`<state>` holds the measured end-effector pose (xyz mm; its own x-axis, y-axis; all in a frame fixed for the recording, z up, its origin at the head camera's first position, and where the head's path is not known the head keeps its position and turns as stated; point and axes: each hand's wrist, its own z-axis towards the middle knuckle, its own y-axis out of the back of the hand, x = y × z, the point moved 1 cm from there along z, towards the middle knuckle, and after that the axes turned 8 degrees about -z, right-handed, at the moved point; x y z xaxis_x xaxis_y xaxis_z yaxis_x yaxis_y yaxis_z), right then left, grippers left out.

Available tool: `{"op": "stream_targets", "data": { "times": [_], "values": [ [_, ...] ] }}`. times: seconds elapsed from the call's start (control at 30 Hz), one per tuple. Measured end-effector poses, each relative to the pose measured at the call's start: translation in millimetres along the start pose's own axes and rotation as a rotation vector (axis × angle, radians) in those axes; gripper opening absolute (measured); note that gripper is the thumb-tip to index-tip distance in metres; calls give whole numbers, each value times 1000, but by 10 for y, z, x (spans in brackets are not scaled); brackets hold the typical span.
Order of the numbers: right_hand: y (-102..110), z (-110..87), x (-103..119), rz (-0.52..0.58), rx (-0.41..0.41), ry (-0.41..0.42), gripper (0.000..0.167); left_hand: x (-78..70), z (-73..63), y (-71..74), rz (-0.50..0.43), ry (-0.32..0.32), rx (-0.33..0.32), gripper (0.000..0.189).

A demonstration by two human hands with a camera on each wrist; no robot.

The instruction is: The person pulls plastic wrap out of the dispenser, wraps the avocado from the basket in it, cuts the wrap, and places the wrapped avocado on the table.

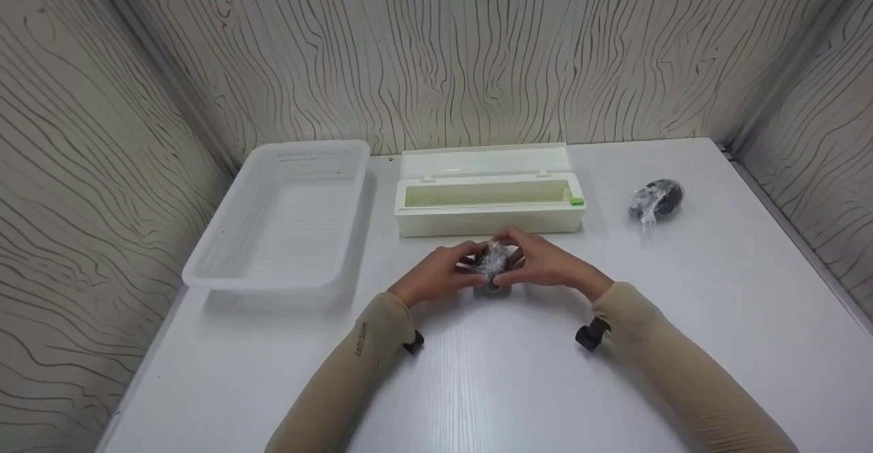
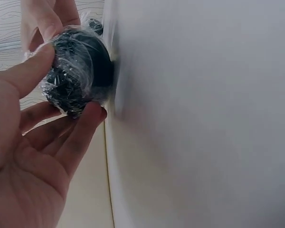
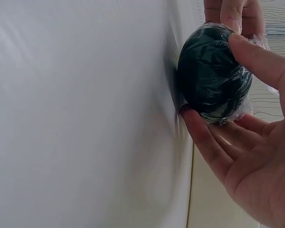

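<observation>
Between both hands, low over the white table, is a dark rounded object wrapped in crinkled clear plastic film; its kind cannot be told through the film. My left hand grips one side, thumb on the near face and fingers curled round the far side. On the opposite side my right hand holds it the same way. The left wrist view shows loose film bunched on the wrapped object. In the right wrist view its dark face looks smoother, with film stretched over it.
A long white box with its lid raised stands just behind the hands, a green piece at its right corner. To the left is a white plastic basket. Another film-wrapped dark object lies at the right.
</observation>
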<state>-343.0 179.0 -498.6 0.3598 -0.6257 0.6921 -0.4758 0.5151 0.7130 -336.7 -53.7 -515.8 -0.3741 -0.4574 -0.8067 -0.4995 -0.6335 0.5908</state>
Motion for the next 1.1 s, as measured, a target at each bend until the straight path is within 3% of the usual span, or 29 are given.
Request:
{"op": "stream_targets", "data": {
  "times": [0.13,0.2,0.27,0.37,0.43,0.5,0.6,0.8,0.93,1.1],
  "values": [
    [-2,-6,2,-13,12,34,76,-29,-16,50,16,-10,-6,63],
    [1,-16,6,-30,12,49,80,-60,-18,97,54,-25,-54,61],
    [10,-32,9,-53,13,53,83,-92,2,158,147,-61,-154,57],
    [29,-56,26,-114,-2,55,89,-102,70,278,390,-107,-355,56],
    [34,-64,47,-158,-14,55,92,-74,129,371,546,-91,-468,60],
    [25,-64,66,-210,-32,58,94,-22,180,463,652,-40,-526,66],
    [-5,-60,96,-262,-48,56,98,77,237,578,681,75,-535,68],
    [-75,-29,139,-318,-57,29,100,306,302,700,563,237,-490,70],
    [-119,5,159,-319,-57,37,98,392,304,723,518,281,-471,72],
    [-153,16,153,-306,-69,32,95,398,307,721,486,298,-453,76]
  ]
}}
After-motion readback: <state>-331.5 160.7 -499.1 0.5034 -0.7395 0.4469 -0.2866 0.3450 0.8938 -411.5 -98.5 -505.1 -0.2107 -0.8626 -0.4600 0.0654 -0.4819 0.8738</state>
